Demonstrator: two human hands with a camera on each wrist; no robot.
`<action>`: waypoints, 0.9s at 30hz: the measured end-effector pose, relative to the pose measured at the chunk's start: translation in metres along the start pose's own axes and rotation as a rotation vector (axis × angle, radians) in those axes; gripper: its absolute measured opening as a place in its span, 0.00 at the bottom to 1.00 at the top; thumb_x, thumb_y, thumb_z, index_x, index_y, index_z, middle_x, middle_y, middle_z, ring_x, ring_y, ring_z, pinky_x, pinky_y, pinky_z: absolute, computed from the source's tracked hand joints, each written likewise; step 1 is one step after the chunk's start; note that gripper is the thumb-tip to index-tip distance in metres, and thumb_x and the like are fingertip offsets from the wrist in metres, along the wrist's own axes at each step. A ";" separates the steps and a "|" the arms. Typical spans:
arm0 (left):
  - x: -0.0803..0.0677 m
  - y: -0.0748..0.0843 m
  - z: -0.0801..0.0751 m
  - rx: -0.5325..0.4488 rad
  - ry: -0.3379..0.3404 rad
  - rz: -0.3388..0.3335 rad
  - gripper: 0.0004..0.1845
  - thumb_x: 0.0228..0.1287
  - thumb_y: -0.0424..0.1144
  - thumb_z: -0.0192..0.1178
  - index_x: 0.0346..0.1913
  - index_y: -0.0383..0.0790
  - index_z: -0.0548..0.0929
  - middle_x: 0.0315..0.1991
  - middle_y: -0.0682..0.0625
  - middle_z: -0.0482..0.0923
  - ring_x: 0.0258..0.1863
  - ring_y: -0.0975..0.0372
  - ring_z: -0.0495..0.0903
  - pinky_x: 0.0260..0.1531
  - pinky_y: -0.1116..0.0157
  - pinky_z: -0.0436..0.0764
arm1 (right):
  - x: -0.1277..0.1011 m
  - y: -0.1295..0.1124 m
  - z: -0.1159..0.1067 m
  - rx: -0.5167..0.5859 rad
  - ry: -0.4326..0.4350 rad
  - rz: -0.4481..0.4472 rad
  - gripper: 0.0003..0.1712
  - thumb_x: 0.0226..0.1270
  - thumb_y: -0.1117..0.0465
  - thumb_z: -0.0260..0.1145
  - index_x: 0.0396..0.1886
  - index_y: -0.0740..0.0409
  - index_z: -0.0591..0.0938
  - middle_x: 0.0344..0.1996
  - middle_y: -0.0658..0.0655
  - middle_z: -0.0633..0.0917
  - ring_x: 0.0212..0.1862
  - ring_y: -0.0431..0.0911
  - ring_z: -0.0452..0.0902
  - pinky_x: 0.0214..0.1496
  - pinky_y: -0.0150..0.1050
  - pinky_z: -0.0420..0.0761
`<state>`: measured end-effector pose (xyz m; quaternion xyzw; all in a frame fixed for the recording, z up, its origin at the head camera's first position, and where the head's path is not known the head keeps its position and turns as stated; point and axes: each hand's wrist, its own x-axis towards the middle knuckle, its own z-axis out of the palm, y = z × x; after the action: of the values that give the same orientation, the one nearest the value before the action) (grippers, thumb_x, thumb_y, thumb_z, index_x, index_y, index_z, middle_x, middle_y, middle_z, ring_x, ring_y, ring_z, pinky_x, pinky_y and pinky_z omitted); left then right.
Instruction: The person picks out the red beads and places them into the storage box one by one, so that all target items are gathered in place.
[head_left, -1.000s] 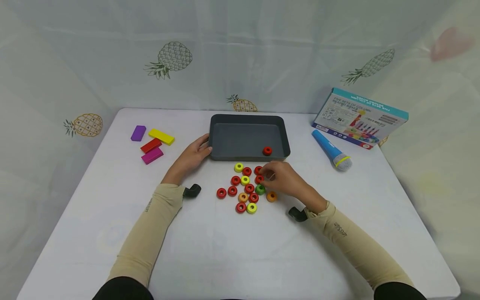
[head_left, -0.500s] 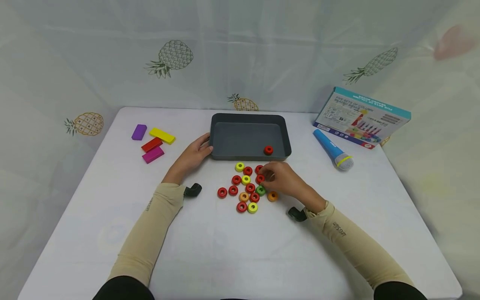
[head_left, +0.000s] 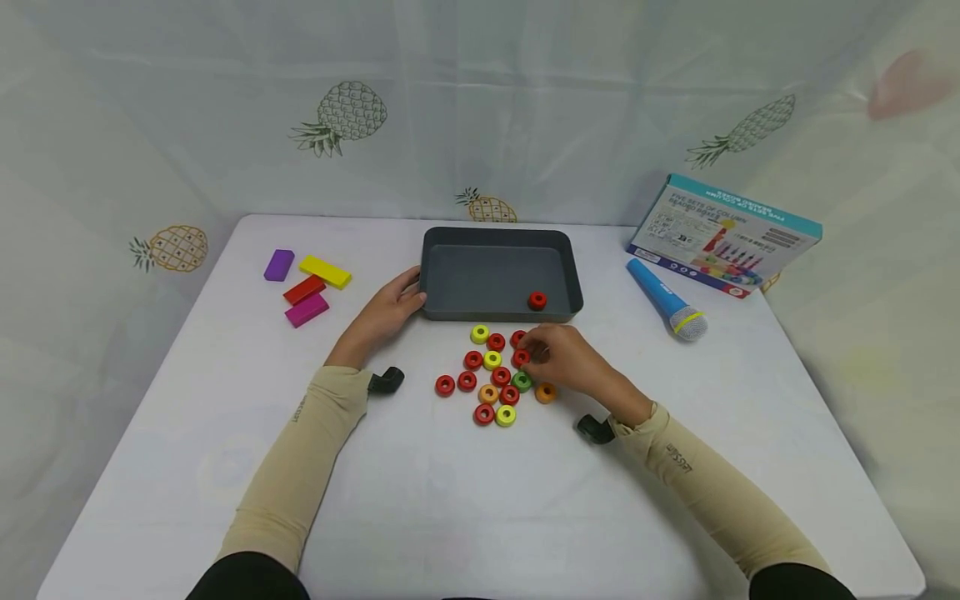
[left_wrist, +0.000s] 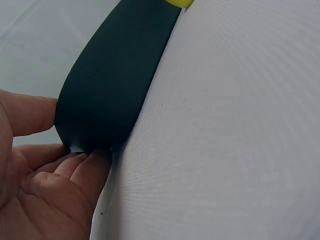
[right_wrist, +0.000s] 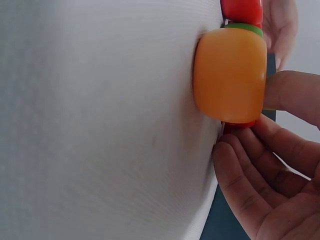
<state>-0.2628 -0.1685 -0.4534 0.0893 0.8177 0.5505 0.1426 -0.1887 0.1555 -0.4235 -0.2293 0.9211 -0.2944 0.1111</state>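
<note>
A dark grey rectangular tray (head_left: 495,317) lies at the back middle of the table, with one red ring bead (head_left: 537,301) inside near its front right. At the tray's left front corner, my left hand (head_left: 381,321) grips its side, thumb and fingers against the dark wall (left_wrist: 110,75). Just in front of the tray, my right hand (head_left: 566,362) pinches a red ring bead (head_left: 521,358) among several loose red, yellow, green and orange ones. In the right wrist view an orange bead (right_wrist: 230,75) partly hides the pinched one. A green bead (head_left: 521,381) sits beside the fingertips.
Purple, yellow, red and magenta blocks (head_left: 306,312) lie at the table's back left. A blue toy microphone (head_left: 663,296) rests to the right of the tray. Behind it a printed box (head_left: 723,237) leans at the back right, near the curtain.
</note>
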 end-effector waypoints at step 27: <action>0.001 0.001 0.000 0.024 0.003 -0.020 0.35 0.79 0.42 0.51 0.82 0.50 0.51 0.82 0.49 0.53 0.78 0.55 0.61 0.78 0.54 0.60 | 0.001 -0.005 -0.031 -0.009 0.077 -0.089 0.15 0.58 0.65 0.76 0.45 0.60 0.87 0.41 0.56 0.87 0.43 0.50 0.84 0.49 0.49 0.88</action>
<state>-0.2641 -0.1682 -0.4529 0.0820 0.8252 0.5394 0.1458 -0.1980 0.1666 -0.3961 -0.2590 0.9149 -0.3034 0.0614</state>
